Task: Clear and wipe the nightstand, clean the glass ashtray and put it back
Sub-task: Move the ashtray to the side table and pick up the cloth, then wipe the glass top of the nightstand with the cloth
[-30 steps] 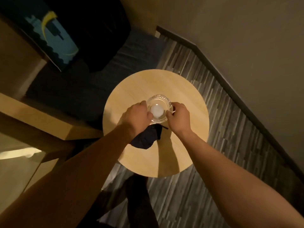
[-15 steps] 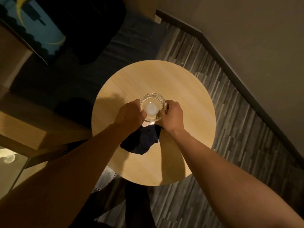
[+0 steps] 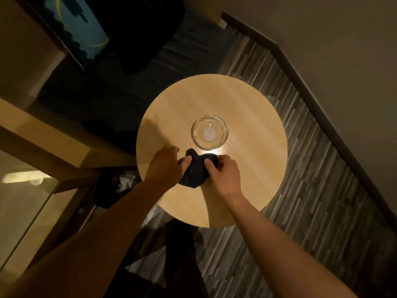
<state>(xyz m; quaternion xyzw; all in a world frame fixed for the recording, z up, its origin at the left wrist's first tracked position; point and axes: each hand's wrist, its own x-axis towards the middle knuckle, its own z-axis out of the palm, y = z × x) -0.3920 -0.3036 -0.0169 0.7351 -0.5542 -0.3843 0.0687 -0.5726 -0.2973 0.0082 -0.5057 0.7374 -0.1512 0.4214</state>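
Together, the left hand and the right hand are closed on a crumpled dark navy cloth, which is gripped from either side and rests on the near part of the round pale wooden nightstand. Just beyond the cloth, untouched by either hand, the round clear glass ashtray is seen upright near the tabletop's centre. Crumpled white paper is visible in a dark bin at the near left, on the grey striped floor.

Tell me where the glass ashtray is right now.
In the head view, the glass ashtray sits upright near the middle of the round nightstand, just beyond the dark cloth that both hands hold; neither hand touches it.
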